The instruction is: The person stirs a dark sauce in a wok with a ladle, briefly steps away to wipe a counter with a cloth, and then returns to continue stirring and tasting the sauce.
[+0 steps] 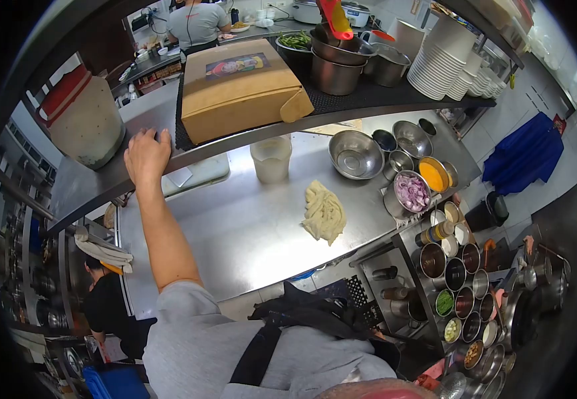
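My left hand (147,156) rests palm down on the front edge of the raised metal shelf (235,138), fingers lying over its top and thumb apart. To its right on the shelf lies a cardboard box (235,90); to its left stands a cloudy plastic tub with a red rim (81,116). My right hand is out of view. A soft pale lump of dough (324,213) sits on the steel worktable (235,229), untouched. Behind it stands a translucent plastic container (271,159).
Metal bowls (357,155), one with chopped red onion (412,191) and one with an orange filling (433,174), crowd the table's right end. Stacked white bowls (438,63) and steel pots (337,73) stand on the shelf. Ingredient tubs (455,272) line the right. Co-workers (199,26) appear behind and at left.
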{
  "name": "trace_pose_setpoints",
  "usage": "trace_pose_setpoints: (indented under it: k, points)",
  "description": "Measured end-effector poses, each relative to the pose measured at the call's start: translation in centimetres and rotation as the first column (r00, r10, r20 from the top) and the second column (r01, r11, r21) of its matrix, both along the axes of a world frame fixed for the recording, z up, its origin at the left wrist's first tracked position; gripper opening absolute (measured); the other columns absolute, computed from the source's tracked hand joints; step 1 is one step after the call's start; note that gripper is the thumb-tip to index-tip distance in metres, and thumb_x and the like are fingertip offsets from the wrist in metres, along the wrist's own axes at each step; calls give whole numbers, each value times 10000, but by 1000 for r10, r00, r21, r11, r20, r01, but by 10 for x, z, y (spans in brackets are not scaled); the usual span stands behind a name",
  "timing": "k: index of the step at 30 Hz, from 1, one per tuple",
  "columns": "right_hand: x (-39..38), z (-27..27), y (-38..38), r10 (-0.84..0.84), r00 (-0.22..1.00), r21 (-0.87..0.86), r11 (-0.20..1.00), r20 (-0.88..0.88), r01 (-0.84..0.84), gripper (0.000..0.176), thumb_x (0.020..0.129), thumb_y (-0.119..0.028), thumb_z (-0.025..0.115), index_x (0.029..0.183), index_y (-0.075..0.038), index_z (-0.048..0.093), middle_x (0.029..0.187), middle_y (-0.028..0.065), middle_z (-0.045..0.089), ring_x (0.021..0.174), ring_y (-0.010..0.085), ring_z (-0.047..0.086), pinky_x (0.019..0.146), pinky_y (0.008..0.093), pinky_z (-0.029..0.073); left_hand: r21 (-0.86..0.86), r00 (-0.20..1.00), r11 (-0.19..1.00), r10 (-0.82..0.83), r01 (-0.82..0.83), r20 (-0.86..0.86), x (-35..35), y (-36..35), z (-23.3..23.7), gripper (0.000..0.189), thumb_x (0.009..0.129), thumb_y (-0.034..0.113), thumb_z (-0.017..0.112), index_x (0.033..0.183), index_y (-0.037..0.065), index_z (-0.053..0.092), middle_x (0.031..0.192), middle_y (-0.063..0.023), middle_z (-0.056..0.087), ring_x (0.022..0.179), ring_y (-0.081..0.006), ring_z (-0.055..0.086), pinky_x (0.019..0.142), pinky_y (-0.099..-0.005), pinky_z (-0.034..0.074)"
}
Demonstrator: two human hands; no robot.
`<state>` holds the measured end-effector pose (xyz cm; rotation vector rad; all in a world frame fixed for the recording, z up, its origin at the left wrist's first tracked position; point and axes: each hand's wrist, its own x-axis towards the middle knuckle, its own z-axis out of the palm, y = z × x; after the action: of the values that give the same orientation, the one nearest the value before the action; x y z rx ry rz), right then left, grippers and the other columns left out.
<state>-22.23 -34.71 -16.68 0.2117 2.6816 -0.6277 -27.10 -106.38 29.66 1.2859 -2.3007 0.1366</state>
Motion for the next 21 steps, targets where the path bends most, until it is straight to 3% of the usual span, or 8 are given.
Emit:
trace_pose_setpoints:
  k: [2, 6, 8, 11, 12, 15, 16, 21]
  points:
    - [4, -5, 10, 104, 994, 140, 984, 34, -108, 256, 763, -232, 712, 918, -29, 712, 878, 224, 684, 902, 401, 659, 805, 487, 507, -9, 1000, 1000, 14, -14, -24, 0, 1, -1, 473, 913, 434, 496, 1187, 88, 665, 1340, -127, 565, 1259, -283, 495, 1040, -450, 372]
    - [11, 4, 12, 45, 998, 91, 995, -44, -40, 245, 752, -224, 716, 905, -33, 717, 846, 217, 684, 874, 393, 666, 788, 485, 512, -20, 1000, 1000, 20, -20, -16, 1, 1, 0, 477, 910, 438, 495, 1180, 84, 667, 1340, -126, 565, 1255, -286, 497, 1040, -448, 371]
    - [10, -3, 16, 45, 999, 166, 985, -13, -42, 238, 747, -225, 719, 885, -30, 716, 837, 218, 683, 863, 390, 669, 780, 481, 516, -4, 1000, 1000, 12, -12, -14, 0, 4, 2, 480, 909, 441, 491, 1170, 79, 670, 1339, -125, 566, 1247, -294, 501, 1037, -450, 372]
    - [-1, -27, 17, 106, 994, 146, 983, 33, -110, 232, 744, -222, 720, 875, -31, 716, 842, 213, 686, 858, 389, 670, 774, 478, 521, -13, 1000, 1000, 12, -12, -12, 1, 3, 1, 480, 907, 440, 489, 1156, 75, 675, 1330, -124, 572, 1235, -300, 507, 1033, -453, 374]
    - [1, -24, 9, 67, 996, 155, 986, -66, -56, 217, 753, -214, 713, 873, -33, 718, 833, 202, 690, 834, 387, 673, 756, 473, 529, -1, 1000, 1000, 3, -3, -15, 1, 4, 2, 473, 902, 437, 496, 1139, 72, 681, 1316, -125, 581, 1233, -299, 508, 1032, -457, 373]
    - [-7, -8, -17, 145, 987, 167, 977, -75, -131, 205, 769, -198, 704, 884, -29, 718, 860, 204, 692, 868, 389, 670, 790, 469, 524, -8, 998, 1000, -22, 22, -51, 2, 3, 0, 465, 898, 432, 509, 1131, 70, 683, 1304, -132, 585, 1240, -296, 500, 1041, -466, 362]
    - [-21, 43, -39, 159, 985, 47, 986, 65, -162, 211, 787, -188, 696, 920, -25, 712, 907, 214, 691, 931, 398, 658, 847, 468, 507, -20, 998, 1000, -20, 19, -56, 1, 3, 1, 465, 898, 432, 509, 1131, 70, 683, 1304, -132, 585, 1240, -296, 500, 1041, -466, 362]
    - [-27, 39, -53, 77, 996, 13, 997, 54, -78, 249, 787, -190, 704, 978, -31, 708, 941, 221, 689, 969, 404, 646, 878, 466, 495, -4, 997, 1000, -20, 20, -81, 2, 4, -2, 464, 900, 424, 510, 1143, 68, 679, 1334, -134, 561, 1267, -289, 475, 1072, -475, 329]
